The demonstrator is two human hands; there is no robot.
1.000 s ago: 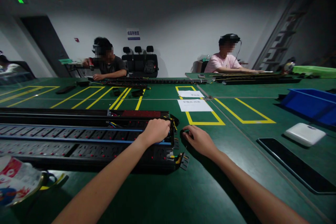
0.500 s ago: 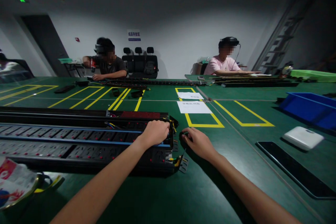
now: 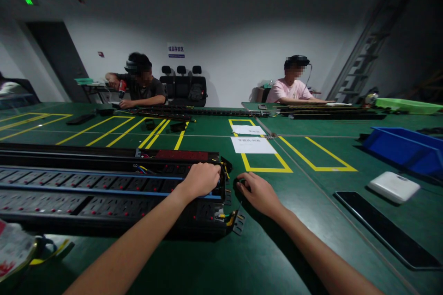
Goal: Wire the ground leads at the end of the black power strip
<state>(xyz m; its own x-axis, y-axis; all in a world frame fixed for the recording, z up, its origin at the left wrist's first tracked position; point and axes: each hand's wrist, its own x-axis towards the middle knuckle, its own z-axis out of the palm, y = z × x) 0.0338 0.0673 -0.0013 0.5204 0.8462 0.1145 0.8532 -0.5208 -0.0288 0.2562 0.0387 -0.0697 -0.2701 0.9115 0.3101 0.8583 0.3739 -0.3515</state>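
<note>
Long black power strips with rows of sockets and red dots lie side by side on the left. My left hand (image 3: pixel 202 179) is closed over the right end of the blue-edged power strip (image 3: pixel 114 185), fingertips hidden behind the hand. Just right of that end, my right hand (image 3: pixel 258 193) has its thumb and fingers pinched together. Something small and dark is at its fingertips, too unclear to name. Nearer to me, another power strip (image 3: pixel 138 209) shows yellow-green wires (image 3: pixel 230 219) and a slotted metal end plate (image 3: pixel 239 224) at its end.
To the right lie a phone (image 3: pixel 384 228), a white case (image 3: pixel 393 187) and a blue bin (image 3: pixel 404 150). Paper labels (image 3: pixel 254 145) lie beyond my hands. A printed bag (image 3: pixel 15 251) is at lower left. Two co-workers sit across the green table (image 3: pixel 294 244), one holding a red drill (image 3: pixel 122 87).
The view has tilted slightly, so the scene sits a little lower and further left. Both hands keep nearly the same pose beside the strip's end.
</note>
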